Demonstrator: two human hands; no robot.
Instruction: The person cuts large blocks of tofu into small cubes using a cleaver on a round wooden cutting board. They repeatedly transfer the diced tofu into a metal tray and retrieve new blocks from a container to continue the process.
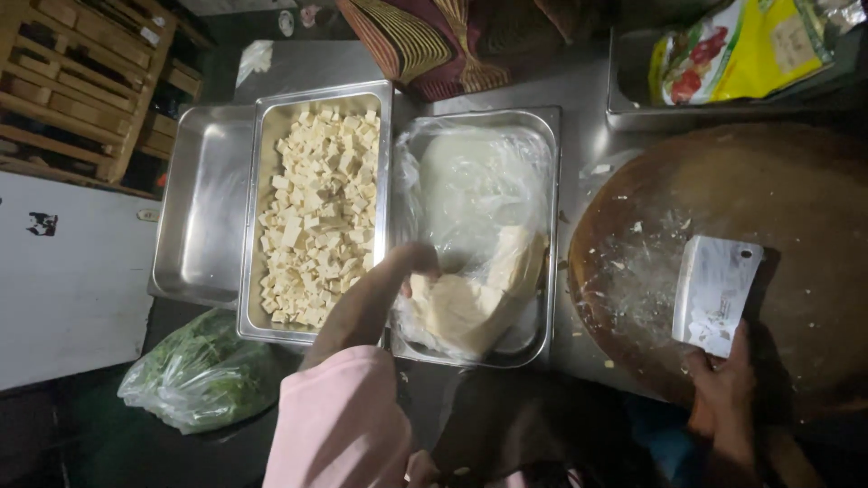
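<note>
Left hand on soft pale block, right hand gripping cleaver

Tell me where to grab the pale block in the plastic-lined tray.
Take the block by its near, lower end, coming from above on the near side, where the left hand already is. That end looks bare; farther back the plastic liner covers it, and the tray walls close off the sides.

Cubes tray left of board

Dim, soft-focus, dark shadowed edges
</note>
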